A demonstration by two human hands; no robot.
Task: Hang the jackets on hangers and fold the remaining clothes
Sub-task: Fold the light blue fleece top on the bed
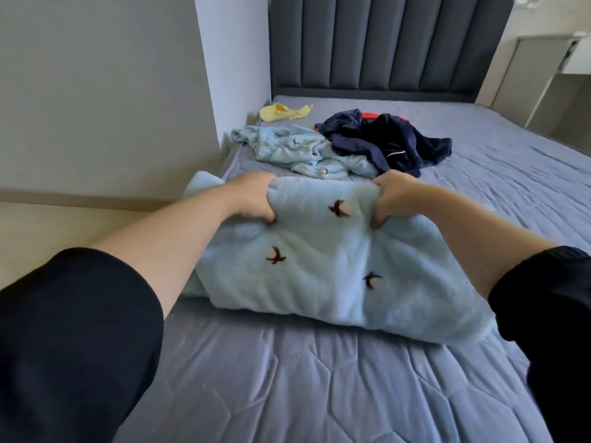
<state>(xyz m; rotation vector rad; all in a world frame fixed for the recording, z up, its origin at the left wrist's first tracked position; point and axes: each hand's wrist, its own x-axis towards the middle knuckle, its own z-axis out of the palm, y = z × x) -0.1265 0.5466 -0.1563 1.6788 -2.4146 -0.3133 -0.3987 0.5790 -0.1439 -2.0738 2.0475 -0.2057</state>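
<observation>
A light blue fleece garment [319,266] lies across the near part of the bed [287,394], towards its left side, with one corner reaching over the left edge of the mattress. The fabric is thick, soft and plush, doubled over into a bulky, roughly rectangular shape. 3 small dark bird figures show on its upper face. Its near edge is rounded and rests on the grey-blue quilted cover.

The left hand [252,198] and the right hand [395,199] both hold the far edge of this garment, apart from each other. On each hand the fingers are curled over the bunched edge and the thumb presses into the fleece from the near side, so the cloth puckers under both grips. Black sleeves cover the upper arms.

Further up the bed, a second light blue piece [294,148] with the same bird pattern lies crumpled. A navy garment [383,139] is heaped just beside it, partly overlapping it, with a bit of orange-red showing at its far side. A small yellow item [281,111] lies near the dark padded headboard [383,43], close to the left edge
</observation>
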